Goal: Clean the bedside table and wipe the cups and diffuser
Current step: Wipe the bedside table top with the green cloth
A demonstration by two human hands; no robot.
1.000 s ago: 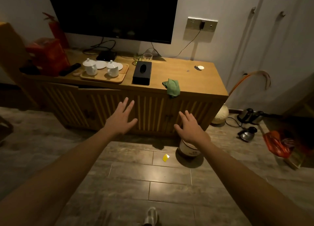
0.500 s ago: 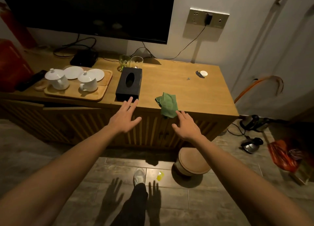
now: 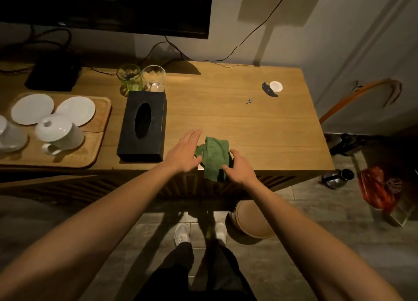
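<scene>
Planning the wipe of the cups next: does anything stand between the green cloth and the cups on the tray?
Yes: the black tissue box stands between the green cloth and the white cup on the wooden tray.

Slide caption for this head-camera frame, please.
Both hands, left hand and right hand, close on a green cloth at the wooden table's front edge.

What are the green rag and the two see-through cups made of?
The green rag looks like soft matte cloth: it crumples and droops over the table edge. The two cups look like shiny glass: you can see through them, and one is tinted green.
</scene>
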